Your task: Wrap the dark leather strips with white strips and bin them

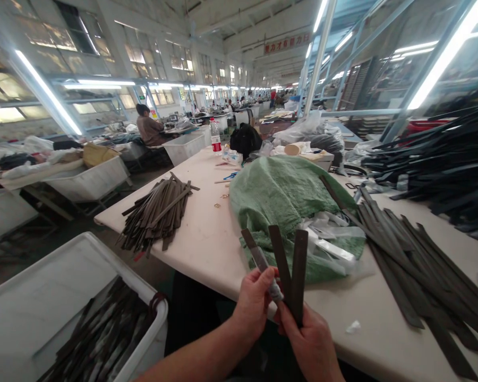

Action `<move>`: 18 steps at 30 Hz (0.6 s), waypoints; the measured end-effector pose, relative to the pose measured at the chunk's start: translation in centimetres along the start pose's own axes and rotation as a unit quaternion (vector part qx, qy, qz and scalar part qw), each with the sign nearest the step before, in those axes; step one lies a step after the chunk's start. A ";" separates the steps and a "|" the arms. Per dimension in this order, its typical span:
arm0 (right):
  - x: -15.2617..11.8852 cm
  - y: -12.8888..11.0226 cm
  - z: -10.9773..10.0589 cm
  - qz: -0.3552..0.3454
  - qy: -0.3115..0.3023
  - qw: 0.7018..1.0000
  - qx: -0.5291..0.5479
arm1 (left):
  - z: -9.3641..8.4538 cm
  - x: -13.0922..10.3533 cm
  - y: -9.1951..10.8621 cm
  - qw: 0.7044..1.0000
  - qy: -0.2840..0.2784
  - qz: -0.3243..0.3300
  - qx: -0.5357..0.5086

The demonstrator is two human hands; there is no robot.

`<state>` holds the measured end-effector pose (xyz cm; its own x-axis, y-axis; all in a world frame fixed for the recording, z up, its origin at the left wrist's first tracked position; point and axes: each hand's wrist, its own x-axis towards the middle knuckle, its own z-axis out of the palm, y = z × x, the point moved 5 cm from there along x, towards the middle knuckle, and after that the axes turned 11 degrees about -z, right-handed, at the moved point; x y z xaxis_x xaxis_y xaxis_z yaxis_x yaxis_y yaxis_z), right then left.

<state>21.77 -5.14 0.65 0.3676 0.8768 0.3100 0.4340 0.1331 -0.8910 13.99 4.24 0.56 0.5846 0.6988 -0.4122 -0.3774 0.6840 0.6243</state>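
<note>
At the table's near edge, my left hand (255, 300) is closed on a dark strap (252, 244) with clear plastic film (276, 291) bunched around its lower part. My right hand (308, 334) is closed around the lower ends of two more dark straps (300, 265), which fan upward, and its thumb and fingers reach close to the film. A green woven sack (279, 185) lies just beyond both hands, with crumpled clear plastic (334, 239) on its near side. Long dark straps (406, 260) are spread to the right of my right hand.
A pile of shorter straps (159, 212) overhangs the table's (207, 233) left edge. A white bin (83, 265) holding dark strips stands lower left. Farther back are a red-labelled bottle (215, 137), a black bag (245, 139) and blue scissors (233, 175). A seated person (149, 126) works beyond.
</note>
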 end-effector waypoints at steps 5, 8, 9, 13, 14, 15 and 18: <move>0.5 0.0 0.9 -0.010 -0.005 1.000 -0.019 | -1.0 -0.5 2.2 0.996 -0.004 0.057 -0.063; 0.4 -0.1 1.4 -0.020 -0.021 0.999 -0.037 | -1.7 -0.2 5.4 0.992 0.027 0.101 -0.071; 0.5 -0.2 1.6 -0.021 -0.025 0.999 -0.036 | -1.8 -0.3 5.6 0.992 0.032 0.100 -0.065; 1.2 0.1 2.4 0.015 -0.027 0.999 -0.041 | -2.0 -1.5 2.4 0.998 0.020 0.058 -0.022; 1.4 0.3 2.7 0.030 -0.029 0.998 -0.046 | -2.0 -1.8 1.3 0.998 0.021 0.051 -0.009; 1.7 0.4 3.0 0.042 -0.033 0.997 -0.052 | -2.1 -2.0 0.5 0.999 0.022 0.045 0.004; 2.3 0.7 3.1 0.048 -0.053 0.995 -0.076 | -2.4 -2.2 1.4 0.998 0.003 0.054 0.019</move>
<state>20.38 -1.65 -0.33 0.3277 0.9269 0.1828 0.5235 -0.0170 -0.8519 10.44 4.20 0.78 0.5375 0.7689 -0.3461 -0.4099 0.5969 0.6897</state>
